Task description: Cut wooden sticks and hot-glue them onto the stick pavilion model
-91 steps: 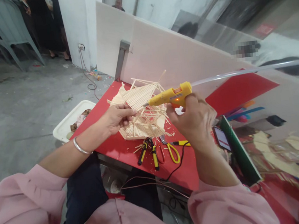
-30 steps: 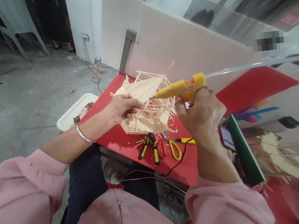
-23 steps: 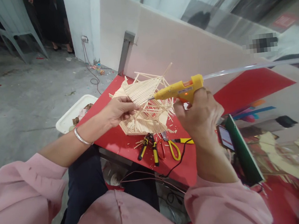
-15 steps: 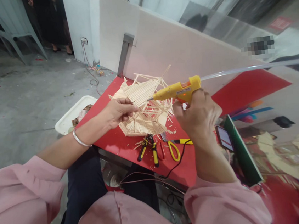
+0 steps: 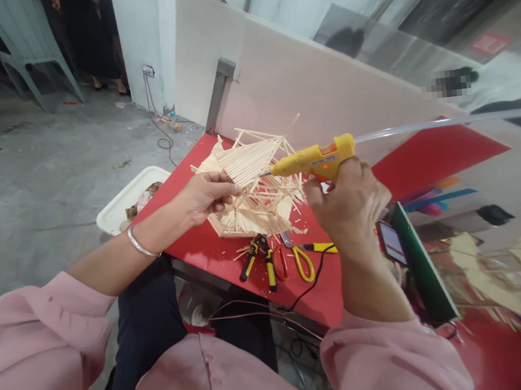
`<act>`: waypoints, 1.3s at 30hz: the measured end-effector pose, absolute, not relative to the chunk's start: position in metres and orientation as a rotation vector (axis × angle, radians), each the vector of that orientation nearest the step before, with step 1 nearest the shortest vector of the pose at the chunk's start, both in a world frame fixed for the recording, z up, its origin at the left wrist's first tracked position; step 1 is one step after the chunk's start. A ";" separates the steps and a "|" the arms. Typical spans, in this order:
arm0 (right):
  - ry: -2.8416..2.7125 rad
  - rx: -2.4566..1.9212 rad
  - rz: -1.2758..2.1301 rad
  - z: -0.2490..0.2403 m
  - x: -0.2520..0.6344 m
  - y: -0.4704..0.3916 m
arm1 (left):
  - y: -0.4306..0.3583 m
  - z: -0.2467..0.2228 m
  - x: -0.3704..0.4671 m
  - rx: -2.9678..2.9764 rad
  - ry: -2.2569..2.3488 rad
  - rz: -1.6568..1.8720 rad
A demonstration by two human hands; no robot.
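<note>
A structure of thin wooden sticks [image 5: 250, 162] stands on the red table [image 5: 184, 228]. At its left side my left hand [image 5: 212, 197] is closed, thumb and fingers pinched at the edge of the stick panel; whatever thin piece lies between the fingertips is too small to make out. My right hand [image 5: 347, 201] grips a yellow glue gun [image 5: 315, 159], its nozzle pointing left at the sticks, close to my left fingertips. A long clear glue stick [image 5: 402, 128] extends from the back of the gun.
Black-yellow pliers [image 5: 260, 260], yellow-handled scissors [image 5: 304, 263] and a yellow cutter [image 5: 319, 247] lie at the front. A phone [image 5: 392, 243] leans by a green box [image 5: 423, 265] on the right. A white tray [image 5: 112, 204] is at left; a white board [image 5: 299, 79] stands behind.
The glue gun and my right hand have shifted very slightly to the right. My left hand keeps its pinch at the same place.
</note>
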State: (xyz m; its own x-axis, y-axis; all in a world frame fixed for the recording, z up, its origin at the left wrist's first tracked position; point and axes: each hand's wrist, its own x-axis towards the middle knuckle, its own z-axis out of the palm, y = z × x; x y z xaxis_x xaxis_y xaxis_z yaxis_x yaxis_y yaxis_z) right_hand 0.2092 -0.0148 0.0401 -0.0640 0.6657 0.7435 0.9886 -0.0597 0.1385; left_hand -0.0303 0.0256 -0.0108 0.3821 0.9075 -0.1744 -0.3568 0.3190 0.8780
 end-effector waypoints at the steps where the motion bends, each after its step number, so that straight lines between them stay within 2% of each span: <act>1: -1.765 -1.771 -0.941 0.040 0.209 -0.015 | 0.026 -0.011 -0.030 0.868 0.773 0.945; 16: -1.846 -1.750 -0.878 0.038 0.201 -0.015 | 0.020 -0.002 -0.031 0.809 0.802 0.946; 26: -1.813 -1.710 -0.984 0.035 0.205 -0.014 | 0.018 -0.002 -0.031 0.803 0.819 0.953; 39: -1.817 -1.745 -0.894 0.036 0.204 -0.017 | 0.018 0.002 -0.030 0.801 0.816 0.941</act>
State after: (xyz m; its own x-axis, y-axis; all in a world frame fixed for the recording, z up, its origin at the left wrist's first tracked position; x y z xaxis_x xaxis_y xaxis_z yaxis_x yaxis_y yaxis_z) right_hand 0.2041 -0.0171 0.0361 -0.0863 0.6886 0.7200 0.9906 -0.0176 0.1356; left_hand -0.0299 0.0181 0.0022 0.3561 0.9041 -0.2362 -0.3610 0.3662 0.8577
